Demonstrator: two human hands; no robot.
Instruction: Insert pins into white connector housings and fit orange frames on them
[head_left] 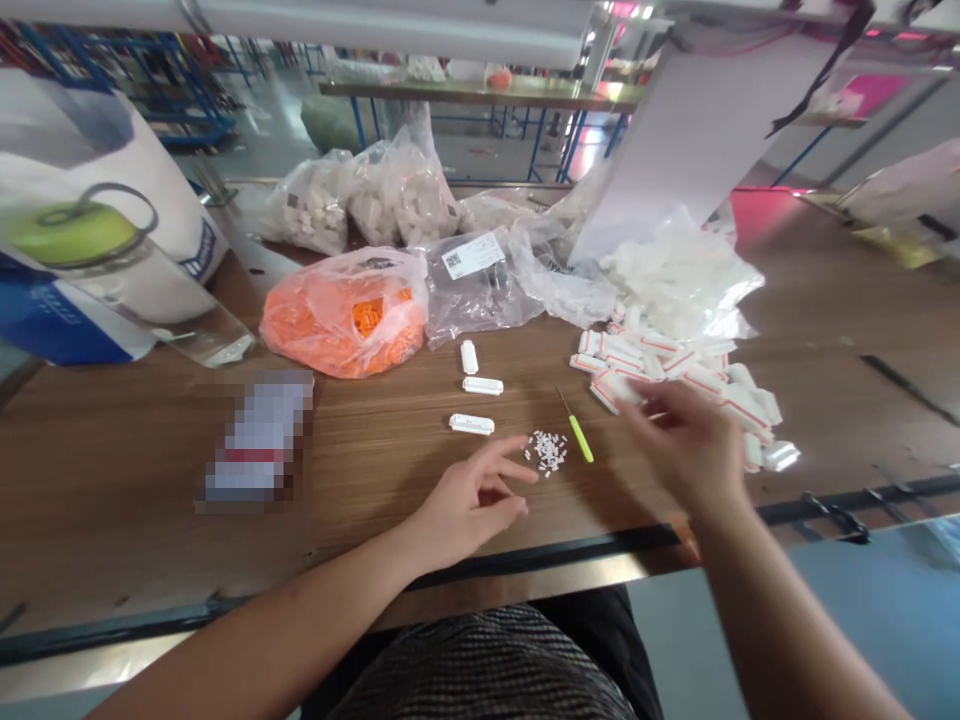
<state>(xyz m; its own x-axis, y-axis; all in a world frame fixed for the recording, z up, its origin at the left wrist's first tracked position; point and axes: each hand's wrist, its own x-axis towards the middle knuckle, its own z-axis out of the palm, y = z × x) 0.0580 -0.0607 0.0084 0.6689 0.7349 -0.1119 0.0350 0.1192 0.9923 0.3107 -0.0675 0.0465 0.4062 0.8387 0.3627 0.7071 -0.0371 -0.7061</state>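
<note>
My left hand [469, 510] hovers over the table's front part with its fingers apart and nothing in them. Its fingertips are beside a small heap of tiny white pieces [550, 452]. To the right of the heap lies a thin tool with a yellow-green handle [580, 438] and a fine dark shaft. My right hand [694, 440], blurred by motion, is at the left front of a pile of white plastic pieces with orange-red stripes [652, 350]. Whether its fingers grip one cannot be made out. Three white oblong plastic pieces [472, 424] lie apart beyond my left hand.
A bag of orange parts [345, 315] and an empty clear bag [480, 285] lie at mid-table. Bags of white parts [397, 190] stand behind. At left are a clear bottle with a green lid [75, 235] and a pixelated flat object [259, 440].
</note>
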